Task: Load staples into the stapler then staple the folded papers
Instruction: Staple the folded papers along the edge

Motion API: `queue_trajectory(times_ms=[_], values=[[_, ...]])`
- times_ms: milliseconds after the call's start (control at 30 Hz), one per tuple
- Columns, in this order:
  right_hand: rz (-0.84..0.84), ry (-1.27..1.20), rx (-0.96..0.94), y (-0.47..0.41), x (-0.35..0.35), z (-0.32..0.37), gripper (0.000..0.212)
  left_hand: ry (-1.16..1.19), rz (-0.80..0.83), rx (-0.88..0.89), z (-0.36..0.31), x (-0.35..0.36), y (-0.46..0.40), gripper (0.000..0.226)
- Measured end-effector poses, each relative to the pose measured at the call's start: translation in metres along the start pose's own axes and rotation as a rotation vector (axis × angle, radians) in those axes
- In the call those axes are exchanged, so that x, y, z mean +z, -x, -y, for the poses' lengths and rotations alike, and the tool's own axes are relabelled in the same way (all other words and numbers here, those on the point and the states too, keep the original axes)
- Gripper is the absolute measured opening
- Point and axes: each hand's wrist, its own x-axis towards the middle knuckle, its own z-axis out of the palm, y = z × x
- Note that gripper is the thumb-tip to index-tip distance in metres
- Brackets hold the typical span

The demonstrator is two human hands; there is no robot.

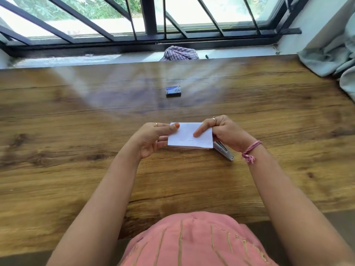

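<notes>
Got the folded white paper stack [190, 138] pinched at its left edge in my left hand [153, 140], lifted just above the brown wooden surface [76, 112]. My right hand [221, 131] grips the silver metal stapler [223, 150] at the stack's right edge, index finger laid flat on top. Looks like stapling's underway. Small blue staple box [173, 91] sits well beyond; label's unreadable.

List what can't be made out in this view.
- Stapler: mostly hidden behind the folded papers and right hand; whether it is loaded is unseen.
- Staple box: label too small to read.
- Left hand: fingers behind the papers hidden.
</notes>
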Motion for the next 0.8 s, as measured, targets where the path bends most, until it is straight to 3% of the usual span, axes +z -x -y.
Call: queue_trajectory(times_ms=[233, 467, 567, 667, 800], values=[[0.03, -0.071, 0.022, -0.004, -0.003, -0.003, 0.059, 0.014, -0.085, 0.027, -0.001, 0.004, 0.001, 0.017], [0.211, -0.315, 0.136, 0.0, -0.025, 0.001, 0.035, -0.135, -0.109, 0.089, -0.006, 0.005, 0.004, 0.014], [0.206, -0.201, 0.162, -0.009, -0.02, 0.011, 0.025, -0.216, -0.075, 0.114, -0.007, 0.008, 0.003, 0.011], [0.173, -0.041, 0.171, -0.018, -0.005, 0.014, 0.027, -0.29, -0.061, 0.143, -0.009, 0.012, 0.001, 0.017], [0.022, -0.056, 0.129, -0.025, 0.011, 0.016, 0.025, -0.379, -0.141, 0.242, -0.009, 0.016, -0.005, 0.012]])
